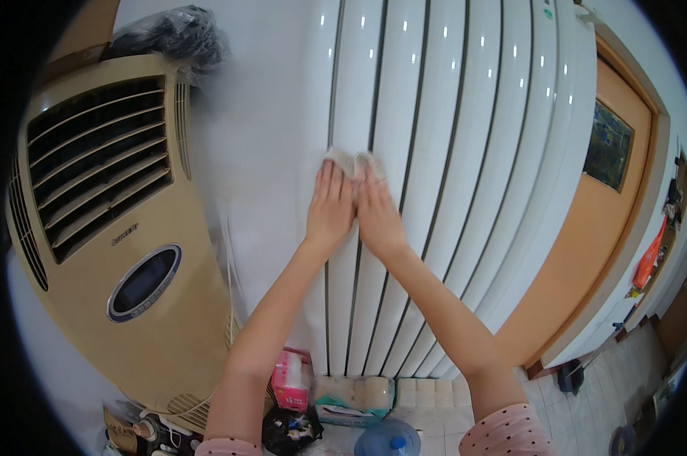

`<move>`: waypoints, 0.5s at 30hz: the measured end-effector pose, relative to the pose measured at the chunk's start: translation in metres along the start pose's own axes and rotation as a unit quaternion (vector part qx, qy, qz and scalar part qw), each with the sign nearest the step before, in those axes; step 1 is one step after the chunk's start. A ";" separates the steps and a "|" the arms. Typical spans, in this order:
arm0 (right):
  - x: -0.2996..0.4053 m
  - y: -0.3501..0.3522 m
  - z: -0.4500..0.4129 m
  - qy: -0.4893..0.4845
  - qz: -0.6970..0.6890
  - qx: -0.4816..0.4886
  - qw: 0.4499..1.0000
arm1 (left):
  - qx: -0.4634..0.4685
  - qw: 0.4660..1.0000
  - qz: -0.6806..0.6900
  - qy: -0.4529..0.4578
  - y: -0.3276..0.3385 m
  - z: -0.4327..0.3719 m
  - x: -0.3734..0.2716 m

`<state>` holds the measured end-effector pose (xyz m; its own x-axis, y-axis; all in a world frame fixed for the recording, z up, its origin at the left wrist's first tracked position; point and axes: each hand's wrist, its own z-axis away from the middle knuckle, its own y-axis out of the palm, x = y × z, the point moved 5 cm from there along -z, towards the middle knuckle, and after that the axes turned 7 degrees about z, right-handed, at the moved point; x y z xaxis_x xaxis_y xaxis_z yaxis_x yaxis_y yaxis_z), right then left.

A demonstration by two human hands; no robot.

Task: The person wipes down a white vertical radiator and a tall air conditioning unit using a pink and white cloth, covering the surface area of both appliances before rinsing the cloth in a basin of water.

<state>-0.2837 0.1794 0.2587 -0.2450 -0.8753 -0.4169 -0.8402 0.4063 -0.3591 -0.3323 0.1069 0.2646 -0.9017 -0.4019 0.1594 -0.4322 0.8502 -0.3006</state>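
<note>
Both arms reach up to a tall white column radiator [434,171] with dark gaps between its columns. My left hand [333,208] lies flat, fingers together, on a pale cloth [340,158] against the radiator's left columns. Beside it, my right hand [377,214] presses on the same cloth, its fingertips over the right part. The two hands nearly touch at the thumbs. The cloth's upper edge shows above the fingers; the rest is hidden under them.
A beige floor-standing air conditioner [149,353] is at left. Below the radiator are tissue packs [353,393], a pink package [291,381], a black bag [286,436] and a blue water bottle [387,439]. An orange door [571,256] stands at right.
</note>
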 end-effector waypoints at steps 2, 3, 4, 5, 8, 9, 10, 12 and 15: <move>-0.019 -0.034 -0.006 0.032 0.046 -0.027 0.998 | -0.047 0.998 0.039 -0.004 -0.003 -0.031 -0.025; -0.029 -0.053 -0.010 0.063 0.098 -0.047 0.992 | -0.044 0.998 0.043 -0.005 0.000 -0.044 -0.035; -0.040 -0.065 -0.011 0.092 0.150 -0.066 0.982 | -0.078 0.995 0.049 -0.021 0.001 -0.055 -0.044; -0.049 -0.064 -0.008 0.095 0.151 -0.061 0.982 | -0.112 0.991 0.054 -0.038 0.001 -0.063 -0.050; -0.083 -0.054 0.004 0.134 0.075 -0.072 0.986 | -0.125 0.988 0.058 -0.073 0.026 -0.071 -0.059; -0.091 -0.051 0.004 0.134 0.077 -0.066 0.986 | -0.122 0.988 0.062 -0.076 0.031 -0.074 -0.058; -0.096 -0.050 0.003 0.119 0.054 -0.067 0.989 | -0.131 0.988 0.042 -0.065 0.034 -0.076 -0.057; -0.105 -0.046 -0.007 0.098 0.036 -0.102 0.989 | -0.137 0.990 -0.015 -0.029 0.040 -0.087 -0.048; -0.123 -0.050 -0.051 0.021 0.081 -0.177 0.981 | -0.170 0.982 -0.051 0.058 0.027 -0.135 -0.043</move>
<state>-0.2361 0.2530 0.3706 -0.4023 -0.8199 -0.4074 -0.9022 0.4307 0.0242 -0.3028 0.1933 0.3767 -0.8374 -0.4662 0.2853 -0.4726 0.8798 0.0503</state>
